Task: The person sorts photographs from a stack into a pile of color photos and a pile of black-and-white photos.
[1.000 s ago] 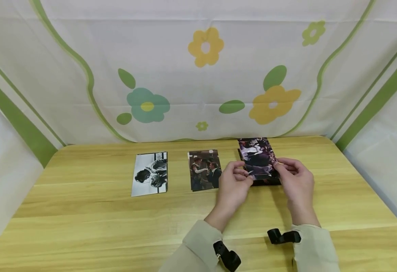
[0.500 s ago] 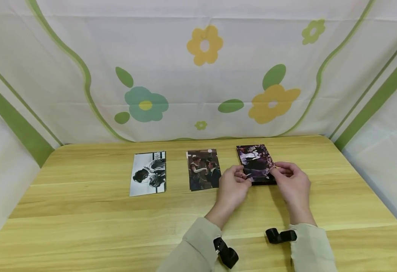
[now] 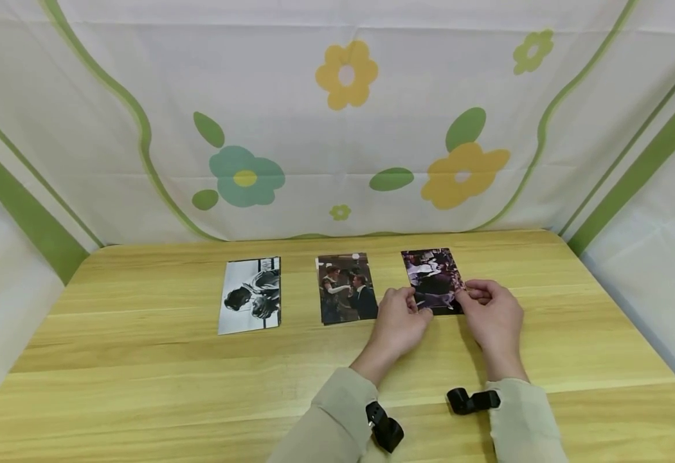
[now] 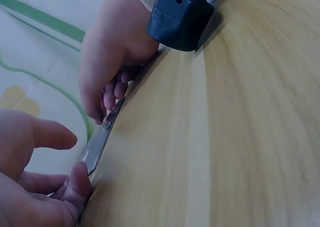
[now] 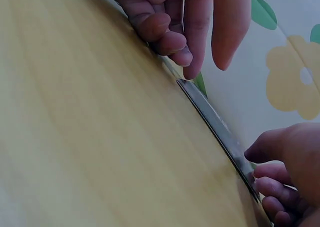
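Observation:
A small stack of photo cards (image 3: 432,273) lies flat on the table at the right, a dark, purplish picture on top. At its near left corner is my left hand (image 3: 396,326), fingers against the side and thumb by the front edge. My right hand (image 3: 495,318) touches the opposite edge, its thumb tip over the border and its fingers bent alongside. Seen edge-on in the right wrist view, the stack (image 5: 215,124) sits low on the wood between both hands. The left wrist view shows a gap between my left thumb and finger.
Left of my hands, a pile of photos (image 3: 346,289) shows two people in dark clothes. Farther left is another pile, topped by a black-and-white photo (image 3: 251,296). A white cloth (image 3: 291,77) printed with flowers hangs behind the wooden table (image 3: 187,399).
The upper cards, at first held tilted and offset above the dark ones, have come down flush onto them. Both hands have drawn slightly closer along the stack's sides.

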Motion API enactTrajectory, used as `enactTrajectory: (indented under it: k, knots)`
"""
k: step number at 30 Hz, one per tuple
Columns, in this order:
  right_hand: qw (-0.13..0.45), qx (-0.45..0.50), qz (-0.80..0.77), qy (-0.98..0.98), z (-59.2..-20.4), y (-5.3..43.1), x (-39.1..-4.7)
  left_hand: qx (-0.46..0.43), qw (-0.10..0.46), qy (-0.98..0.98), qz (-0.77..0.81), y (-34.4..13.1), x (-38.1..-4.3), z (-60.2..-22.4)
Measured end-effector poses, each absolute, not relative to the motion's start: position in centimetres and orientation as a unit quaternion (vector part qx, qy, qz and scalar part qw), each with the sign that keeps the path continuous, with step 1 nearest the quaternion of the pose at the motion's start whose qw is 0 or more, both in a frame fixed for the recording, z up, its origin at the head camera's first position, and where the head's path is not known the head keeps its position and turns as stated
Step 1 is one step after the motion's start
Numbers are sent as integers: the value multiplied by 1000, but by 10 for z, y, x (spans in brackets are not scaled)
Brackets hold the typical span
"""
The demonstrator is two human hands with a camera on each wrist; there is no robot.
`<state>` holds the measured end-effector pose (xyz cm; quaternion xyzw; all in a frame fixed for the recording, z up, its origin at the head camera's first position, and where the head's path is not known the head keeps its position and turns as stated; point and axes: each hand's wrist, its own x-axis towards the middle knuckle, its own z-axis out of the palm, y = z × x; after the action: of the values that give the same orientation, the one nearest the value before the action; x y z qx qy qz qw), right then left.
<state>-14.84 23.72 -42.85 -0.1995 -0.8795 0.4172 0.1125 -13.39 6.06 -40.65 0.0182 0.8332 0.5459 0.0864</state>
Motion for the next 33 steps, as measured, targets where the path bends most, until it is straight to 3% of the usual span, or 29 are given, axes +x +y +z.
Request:
enactTrajectory:
  k: [15,26,33]
  knots:
    - [105,-192,442,-870,-414,227,-146,-19,73,790,608,49,-127,-401]
    - [16,-85,544,-835,-394,182,-136,-39,21,781,623,-11,-106,-387]
    - [1,-50,546,-837,-396,162,-132,-100,5,768,632,-54,-96,-387]
